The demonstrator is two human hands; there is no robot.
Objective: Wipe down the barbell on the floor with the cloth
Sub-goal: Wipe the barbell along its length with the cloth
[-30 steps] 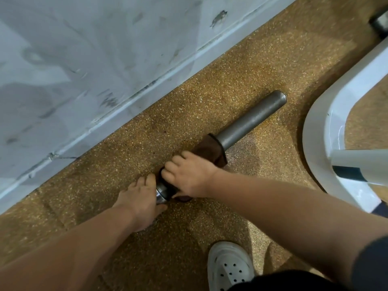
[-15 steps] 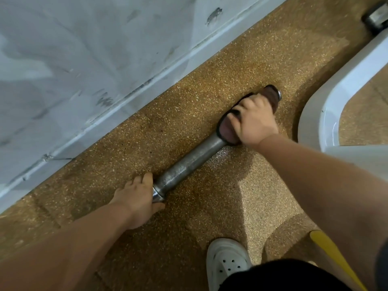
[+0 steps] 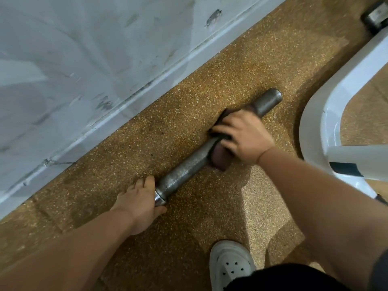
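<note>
A grey steel barbell sleeve (image 3: 184,171) lies diagonally on the speckled brown floor, its free end (image 3: 270,99) pointing up and right. My right hand (image 3: 243,137) is wrapped around the sleeve's upper half, gripping a dark brown cloth (image 3: 220,157) against the metal; a fold of cloth hangs out below the palm. My left hand (image 3: 140,204) rests on the floor at the sleeve's shiny collar (image 3: 160,198), fingers curled around the bar there. The bar past the collar is hidden under that hand.
A scuffed pale wall and its skirting (image 3: 117,110) run diagonally just beyond the bar. A white curved machine frame (image 3: 315,122) stands to the right. My white clog (image 3: 231,267) is planted near the bottom. A dark metal object (image 3: 375,13) sits in the top right corner.
My right hand first slid the cloth from the collar up to the sleeve's free end, and has now come part way back down, leaving the tip bare. The left hand stayed put.
</note>
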